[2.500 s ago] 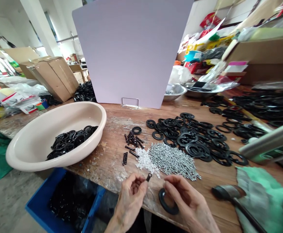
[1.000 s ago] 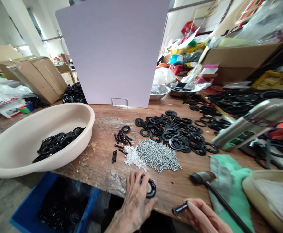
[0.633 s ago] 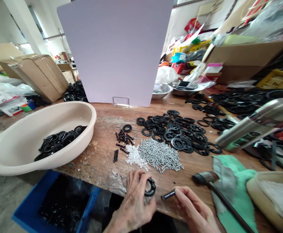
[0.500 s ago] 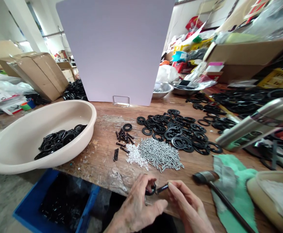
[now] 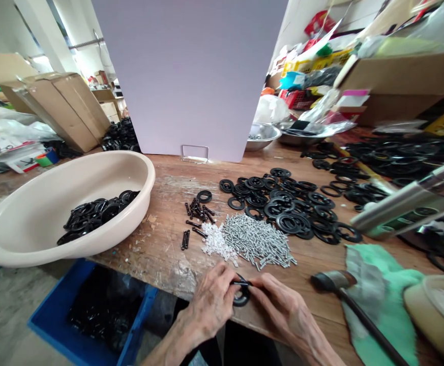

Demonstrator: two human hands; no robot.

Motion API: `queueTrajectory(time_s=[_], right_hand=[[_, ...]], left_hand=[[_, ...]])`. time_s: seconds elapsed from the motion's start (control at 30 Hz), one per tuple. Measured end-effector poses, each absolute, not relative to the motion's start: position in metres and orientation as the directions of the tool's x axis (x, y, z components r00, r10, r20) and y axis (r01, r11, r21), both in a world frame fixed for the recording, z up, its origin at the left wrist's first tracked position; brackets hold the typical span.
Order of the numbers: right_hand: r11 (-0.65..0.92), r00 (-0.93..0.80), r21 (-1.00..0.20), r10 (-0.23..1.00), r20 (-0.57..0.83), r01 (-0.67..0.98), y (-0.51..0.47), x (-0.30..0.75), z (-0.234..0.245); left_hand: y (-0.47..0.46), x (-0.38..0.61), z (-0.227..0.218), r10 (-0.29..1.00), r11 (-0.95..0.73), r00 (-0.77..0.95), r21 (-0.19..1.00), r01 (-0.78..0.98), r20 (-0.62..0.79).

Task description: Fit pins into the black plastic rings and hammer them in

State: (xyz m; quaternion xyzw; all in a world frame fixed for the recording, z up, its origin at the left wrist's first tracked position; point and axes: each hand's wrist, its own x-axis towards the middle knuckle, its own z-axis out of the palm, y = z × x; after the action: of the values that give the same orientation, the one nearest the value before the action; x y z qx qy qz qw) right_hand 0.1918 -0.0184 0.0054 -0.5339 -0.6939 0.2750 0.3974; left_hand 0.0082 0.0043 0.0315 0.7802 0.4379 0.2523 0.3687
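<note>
Black ring (image 5: 246,297) in left hand (image 5: 214,295) | pin (image 5: 241,283) in right hand (image 5: 283,299) (across ring)

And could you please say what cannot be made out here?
Head view:
Black ring: left side, hidden by the left hand.
Black pin: right tip, covered by the right hand; its fit with the ring, too small to tell.
Silver cylinder: far end, cut off by the right edge.

The left hand (image 5: 214,291) and the right hand (image 5: 285,301) are showing bare, with slim fingers (image 5: 225,277) and knuckles that are standing out in ridges. Behind the fingers, bare forearms (image 5: 174,333) are broadening from the wrists. Below the fingers, the person is wearing dark, nearly black clothing (image 5: 249,349); a small grey-blue patch of cloth (image 5: 198,359) is showing below the left fingers.
</note>
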Motion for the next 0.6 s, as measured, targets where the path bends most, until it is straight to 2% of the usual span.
queueTrajectory(time_s=[0.1,0.27,0.4,0.5,0.6], right_hand=[[0.383,-0.185,-0.700,0.920,0.345,0.603,-0.019,0.196,-0.007],[0.463,-0.268,-0.558,0.878,0.397,0.689,-0.021,0.196,-0.001],[0.451,-0.308,-0.502,0.887,0.345,0.738,-0.027,0.200,-0.011],[0.377,-0.254,-0.531,0.922,0.292,0.759,-0.042,0.217,-0.026],[0.202,-0.009,-0.614,0.953,0.303,0.763,-0.064,0.246,-0.029]], left_hand=[[0.004,0.010,0.029,0.866,-0.359,0.496,0.770,0.527,0.065],[0.005,0.010,0.025,0.859,-0.386,0.506,0.754,0.532,0.083],[0.005,0.009,0.024,0.847,-0.392,0.525,0.765,0.511,0.084],[0.005,0.009,0.024,0.837,-0.400,0.539,0.779,0.483,0.096],[0.005,0.008,0.024,0.832,-0.414,0.542,0.785,0.460,0.122]])
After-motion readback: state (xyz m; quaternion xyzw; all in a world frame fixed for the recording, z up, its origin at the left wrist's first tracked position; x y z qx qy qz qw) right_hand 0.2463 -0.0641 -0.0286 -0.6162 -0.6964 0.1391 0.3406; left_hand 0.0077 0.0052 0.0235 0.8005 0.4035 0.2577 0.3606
